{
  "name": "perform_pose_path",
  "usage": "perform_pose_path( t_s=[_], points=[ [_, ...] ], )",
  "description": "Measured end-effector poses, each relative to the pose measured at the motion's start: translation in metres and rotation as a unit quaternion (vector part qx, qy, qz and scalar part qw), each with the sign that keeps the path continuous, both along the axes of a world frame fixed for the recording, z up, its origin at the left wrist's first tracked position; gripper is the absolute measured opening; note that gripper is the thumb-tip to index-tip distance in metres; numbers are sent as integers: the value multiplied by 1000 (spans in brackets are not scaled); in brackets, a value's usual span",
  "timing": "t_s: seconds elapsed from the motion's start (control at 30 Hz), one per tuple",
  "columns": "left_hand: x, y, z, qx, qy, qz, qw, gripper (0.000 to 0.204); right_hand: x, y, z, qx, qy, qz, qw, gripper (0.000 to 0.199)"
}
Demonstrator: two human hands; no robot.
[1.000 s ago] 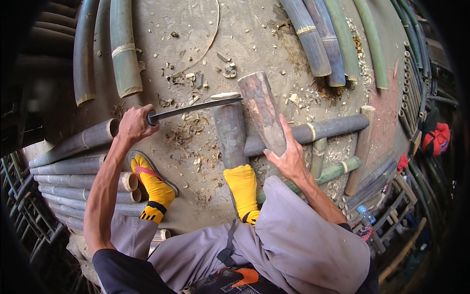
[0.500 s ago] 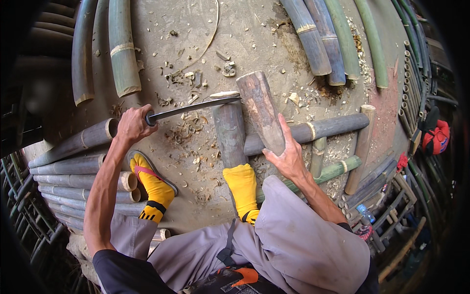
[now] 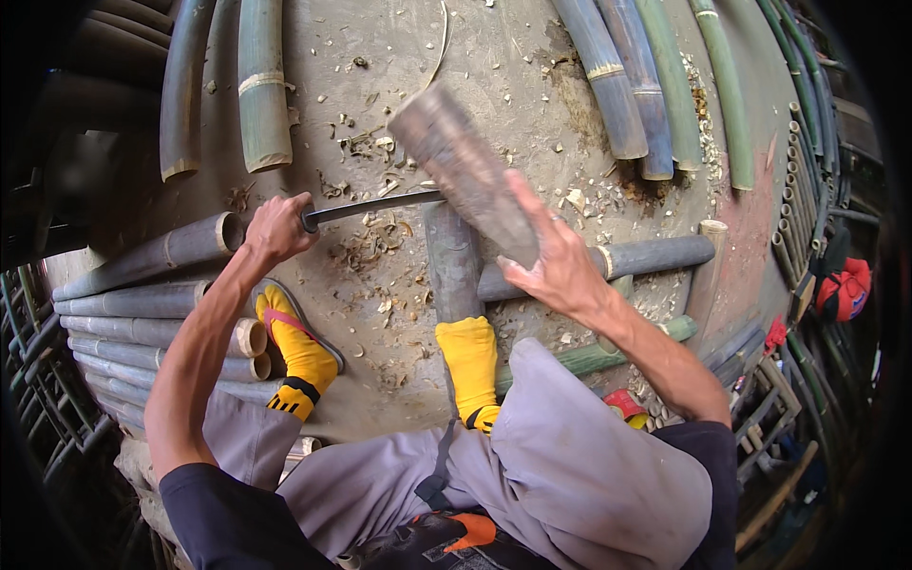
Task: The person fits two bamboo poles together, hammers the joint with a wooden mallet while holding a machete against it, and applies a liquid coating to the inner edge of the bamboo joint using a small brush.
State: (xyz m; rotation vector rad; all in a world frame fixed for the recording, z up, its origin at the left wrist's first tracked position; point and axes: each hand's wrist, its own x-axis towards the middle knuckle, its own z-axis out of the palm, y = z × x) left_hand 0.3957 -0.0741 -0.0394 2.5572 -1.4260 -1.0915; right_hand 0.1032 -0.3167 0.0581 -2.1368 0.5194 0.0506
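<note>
My left hand (image 3: 278, 228) is closed around the dark handle of a long-bladed machete (image 3: 375, 204). Its blade reaches right to the top end of a dark bamboo pole (image 3: 454, 261), where the wooden block hides the tip. My right hand (image 3: 559, 266) grips the lower end of this thick, rough wooden block (image 3: 465, 166), slanted up to the left and slightly blurred. Under my yellow-socked foot (image 3: 465, 356) lies the lower part of the pole. Beside it, another dark bamboo pole (image 3: 655, 255) runs off to the right.
Bamboo poles are stacked at the left (image 3: 142, 301). More long poles lie at the upper left (image 3: 263, 104) and upper right (image 3: 608, 85). A green pole (image 3: 617, 353) crosses near my knee. Chips and shavings (image 3: 366, 252) litter the floor. A red bag-like thing (image 3: 844, 290) sits far right.
The wooden block has swung left and tilted over the blade's tip end, carried by my right hand. My left hand and the machete have shifted only slightly in the picture.
</note>
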Motion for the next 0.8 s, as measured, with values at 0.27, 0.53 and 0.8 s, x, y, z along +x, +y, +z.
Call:
perform_pose_path(
  t_s=[0.27, 0.53, 0.8],
  points=[
    [5, 19, -12, -7, 2, -3, 1000, 23, 77, -25, 63, 48, -207, -41, 976, 89],
    [2, 0, -8, 3, 27, -11, 1000, 23, 29, -25, -6, 109, 158, 38, 981, 94],
    [2, 10, -9, 27, 31, -2, 999, 23, 101, -37, 84, 56, -269, -155, 949, 83]
  ],
)
